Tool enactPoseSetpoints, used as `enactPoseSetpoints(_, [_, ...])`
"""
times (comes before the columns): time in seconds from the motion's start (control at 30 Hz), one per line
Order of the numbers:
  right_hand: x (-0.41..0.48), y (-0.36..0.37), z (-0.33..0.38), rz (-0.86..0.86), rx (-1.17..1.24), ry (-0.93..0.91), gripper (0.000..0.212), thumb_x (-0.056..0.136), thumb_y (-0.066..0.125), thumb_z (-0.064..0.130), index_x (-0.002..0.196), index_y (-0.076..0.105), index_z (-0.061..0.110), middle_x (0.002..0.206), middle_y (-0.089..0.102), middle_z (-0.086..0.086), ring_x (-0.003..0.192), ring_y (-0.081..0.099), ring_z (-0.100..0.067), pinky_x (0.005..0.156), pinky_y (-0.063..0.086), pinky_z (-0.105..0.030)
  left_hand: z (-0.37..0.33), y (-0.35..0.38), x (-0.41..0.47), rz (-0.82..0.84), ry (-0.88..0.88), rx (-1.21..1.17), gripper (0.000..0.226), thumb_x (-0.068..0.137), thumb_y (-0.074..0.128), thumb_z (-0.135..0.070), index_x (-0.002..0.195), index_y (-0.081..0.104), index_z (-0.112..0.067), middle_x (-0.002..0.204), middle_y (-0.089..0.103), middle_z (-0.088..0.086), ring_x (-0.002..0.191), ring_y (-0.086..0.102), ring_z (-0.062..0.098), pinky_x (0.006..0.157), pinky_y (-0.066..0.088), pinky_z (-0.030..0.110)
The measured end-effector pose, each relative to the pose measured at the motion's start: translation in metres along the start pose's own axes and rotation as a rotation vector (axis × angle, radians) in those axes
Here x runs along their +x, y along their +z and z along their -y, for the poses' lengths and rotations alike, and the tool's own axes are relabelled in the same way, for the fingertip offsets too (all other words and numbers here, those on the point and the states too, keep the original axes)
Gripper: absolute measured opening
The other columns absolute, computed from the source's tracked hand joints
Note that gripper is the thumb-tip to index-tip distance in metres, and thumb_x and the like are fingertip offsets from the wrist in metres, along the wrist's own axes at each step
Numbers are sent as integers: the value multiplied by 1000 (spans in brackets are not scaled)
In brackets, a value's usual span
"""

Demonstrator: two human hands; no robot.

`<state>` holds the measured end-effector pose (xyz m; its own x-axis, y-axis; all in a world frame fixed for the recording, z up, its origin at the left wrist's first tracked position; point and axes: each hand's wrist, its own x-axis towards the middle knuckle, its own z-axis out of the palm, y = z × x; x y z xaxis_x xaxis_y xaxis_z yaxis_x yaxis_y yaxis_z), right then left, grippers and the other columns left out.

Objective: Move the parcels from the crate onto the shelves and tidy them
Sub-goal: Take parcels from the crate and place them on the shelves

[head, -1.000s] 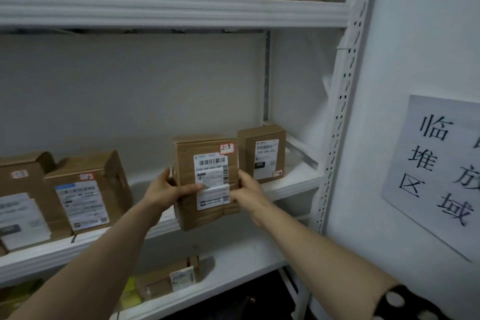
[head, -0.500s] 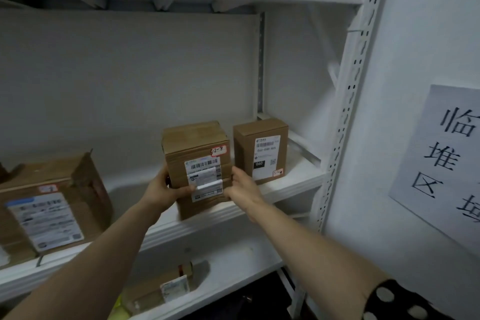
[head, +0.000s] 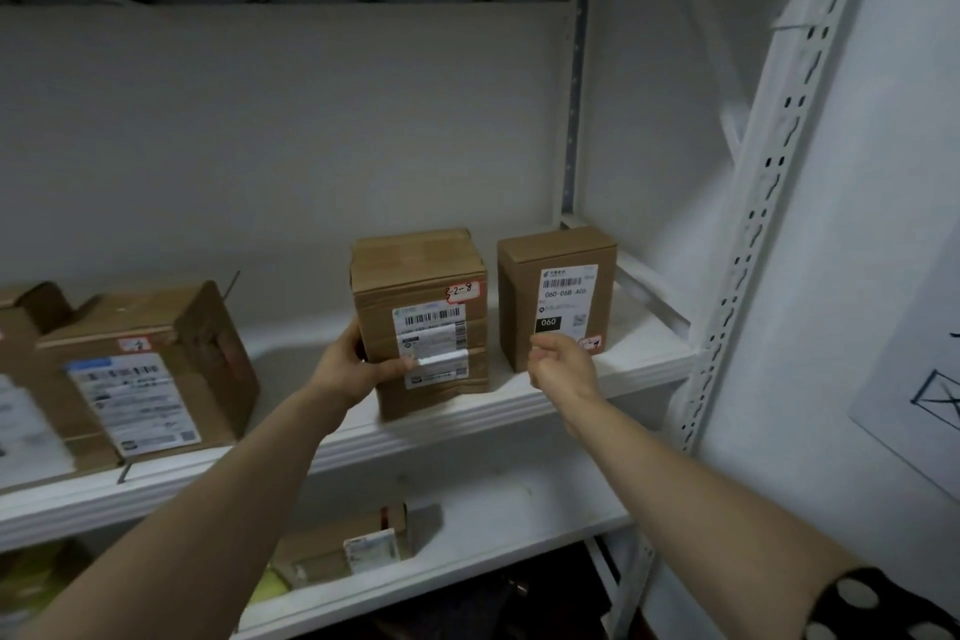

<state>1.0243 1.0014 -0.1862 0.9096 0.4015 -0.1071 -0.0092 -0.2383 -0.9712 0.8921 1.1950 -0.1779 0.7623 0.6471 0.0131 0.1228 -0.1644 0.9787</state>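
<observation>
The right grip has let go of the labelled parcel, now standing on the middle shelf beside a smaller parcel, and hangs loosely curled, empty. The left grip clasps its side, seemingly squaring it.

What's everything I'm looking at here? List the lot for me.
Centre parcel: one, brown, middle shelf.
Small parcel: one, brown, just right of it.
Left parcels: two, brown, middle shelf's left end.
Low parcel: one, brown, lower shelf.
Yellow thing: one, lower shelf, blurred.
Shelves: three, white, along the wall.
Sign: one, white, right wall.
Left hand: one, grips centre parcel.
Right hand: one, loosely curled, empty, before small parcel.
</observation>
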Motion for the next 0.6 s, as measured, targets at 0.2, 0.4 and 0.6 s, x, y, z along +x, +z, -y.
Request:
enactPoseSetpoints(0.2, [3,-11,-12,68,-64,45,44,86,51,-4,129,55,8,131,53,-7,124,45,-22,108,33,-29,2,7,3,-31,-7,-2,52,70,79,0,115,57,-15,103,66,3,96,61,24,81,52,38])
enactPoseSetpoints(0.4, [8,-15,-19,165,-208,31,55,82,54,-1,135,51,11,140,48,-5,131,41,-22,107,33,-28,4,11,9,-27,-5,-16,43,69,80,-1,101,61,-23,105,67,7,100,62,29,81,52,40])
enactPoseSetpoints(0.6, [12,-16,-24,212,-384,-33,50,86,53,4,135,51,10,140,50,-8,129,45,-22,106,34,-26,6,11,11,-30,-30,-15,41,70,79,0,96,59,-24,105,66,6,104,60,31,88,50,44])
